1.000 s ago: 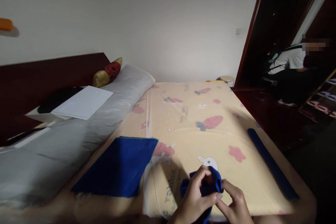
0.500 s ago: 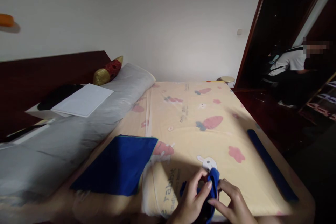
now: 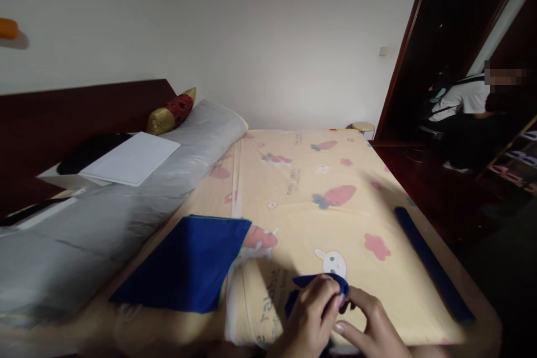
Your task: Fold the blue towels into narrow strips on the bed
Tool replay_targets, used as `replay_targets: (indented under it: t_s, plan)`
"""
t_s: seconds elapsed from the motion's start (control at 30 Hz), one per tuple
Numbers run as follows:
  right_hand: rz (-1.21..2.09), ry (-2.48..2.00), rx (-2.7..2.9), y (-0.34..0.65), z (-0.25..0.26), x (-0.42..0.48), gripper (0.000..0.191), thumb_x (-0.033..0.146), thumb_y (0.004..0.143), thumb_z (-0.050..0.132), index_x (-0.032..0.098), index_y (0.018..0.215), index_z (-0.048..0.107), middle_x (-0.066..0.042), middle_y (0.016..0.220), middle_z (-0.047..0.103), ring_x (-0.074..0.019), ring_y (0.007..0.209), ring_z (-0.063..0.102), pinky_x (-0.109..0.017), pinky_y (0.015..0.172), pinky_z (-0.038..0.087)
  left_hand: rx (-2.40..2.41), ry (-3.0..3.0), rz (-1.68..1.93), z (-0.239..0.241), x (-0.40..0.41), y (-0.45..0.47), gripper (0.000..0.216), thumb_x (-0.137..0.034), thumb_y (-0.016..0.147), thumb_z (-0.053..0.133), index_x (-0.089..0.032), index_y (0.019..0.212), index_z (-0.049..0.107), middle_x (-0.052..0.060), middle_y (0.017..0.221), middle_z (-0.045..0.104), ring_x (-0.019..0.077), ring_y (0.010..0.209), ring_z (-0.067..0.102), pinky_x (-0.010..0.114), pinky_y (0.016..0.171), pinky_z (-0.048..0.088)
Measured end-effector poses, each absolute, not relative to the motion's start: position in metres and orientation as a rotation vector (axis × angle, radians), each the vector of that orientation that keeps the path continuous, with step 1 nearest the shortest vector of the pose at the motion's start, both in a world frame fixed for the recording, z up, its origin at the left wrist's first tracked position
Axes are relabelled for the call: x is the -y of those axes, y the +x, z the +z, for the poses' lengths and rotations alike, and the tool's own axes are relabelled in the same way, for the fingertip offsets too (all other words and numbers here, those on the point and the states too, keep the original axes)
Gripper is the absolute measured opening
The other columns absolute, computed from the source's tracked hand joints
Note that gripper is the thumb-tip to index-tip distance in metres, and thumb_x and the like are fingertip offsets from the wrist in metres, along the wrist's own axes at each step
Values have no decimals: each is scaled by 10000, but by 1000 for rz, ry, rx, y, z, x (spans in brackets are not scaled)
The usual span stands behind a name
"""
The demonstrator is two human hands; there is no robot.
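Observation:
A bunched blue cloth (image 3: 314, 278) is gripped in my left hand (image 3: 314, 307), whose fingers and thumb are closed around it near the front edge of the bed. Part of the cloth is hidden behind that hand. My right hand (image 3: 371, 321) is close beside, on the right, its index finger at the cloth's end and its thumb held apart below. Left of my hands, another blue cloth (image 3: 184, 268) lies flat on the patterned sheet (image 3: 285, 179). A long, narrow blue roll or folded strip (image 3: 432, 263) lies along the bed's right side.
A grey covered bolster (image 3: 104, 229) runs along the headboard (image 3: 84, 106), with a flat white object (image 3: 132, 159) on it. Behind lies a red and gold cushion (image 3: 172, 112). A round stool (image 3: 363, 127) stands past the bed. A seated person (image 3: 464, 98) is at the far right.
My left hand has turned and closed further over the blue cloth, whose upright fold has dropped and now lies sideways. My right thumb and index finger have shifted slightly at its edge.

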State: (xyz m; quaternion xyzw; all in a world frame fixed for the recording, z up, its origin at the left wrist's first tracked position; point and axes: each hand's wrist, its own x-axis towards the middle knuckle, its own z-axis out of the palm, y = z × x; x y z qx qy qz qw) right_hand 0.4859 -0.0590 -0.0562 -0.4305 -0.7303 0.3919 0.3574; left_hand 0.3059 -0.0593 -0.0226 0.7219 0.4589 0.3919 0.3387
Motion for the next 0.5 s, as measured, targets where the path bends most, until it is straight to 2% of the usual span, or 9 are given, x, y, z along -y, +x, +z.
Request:
replay_targets:
  t_s: [0.1, 0.2, 0.27, 0.37, 0.5]
  plan:
    - [906, -1120, 1912, 480, -62, 59, 225, 448, 854, 591, 227, 849, 630, -15, 779, 675, -150, 717, 597, -240, 690, 487, -1149, 1940, 968, -20, 59, 307, 179, -284, 913, 488, -249, 828, 641, 46, 882, 617, 166, 838, 595, 265, 779, 447]
    - [924, -1061, 1936, 483, -60, 59, 192, 396, 899, 528, 245, 870, 643, -21, 813, 673, -156, 773, 600, -253, 741, 485, -1120, 1845, 975, -22, 58, 304, 153, -307, 911, 497, -246, 835, 616, 28, 842, 612, 160, 808, 578, 263, 761, 440]
    - [997, -1076, 1849, 488, -59, 59, 224, 431, 899, 514, 243, 889, 634, -31, 833, 660, -169, 805, 595, -266, 755, 493, -1159, 1721, 1026, -27, 57, 301, 153, -337, 923, 473, -246, 872, 585, 10, 805, 597, 148, 767, 559, 252, 731, 430]
    - [1099, -1216, 1587, 491, -59, 58, 302, 521, 890, 488, 235, 850, 579, -5, 766, 585, -153, 737, 547, -247, 672, 483, -1262, 1521, 1110, -36, 53, 297, 210, -422, 931, 438, -242, 892, 541, -18, 751, 519, 127, 692, 497, 232, 659, 403]
    - [1232, -1271, 1490, 501, -57, 56, 345, 553, 898, 440, 235, 791, 518, 30, 704, 497, -120, 670, 488, -223, 621, 453, -1236, 1431, 1100, -35, 47, 287, 257, -480, 913, 450, -235, 869, 513, -26, 760, 468, 125, 713, 470, 228, 670, 402]
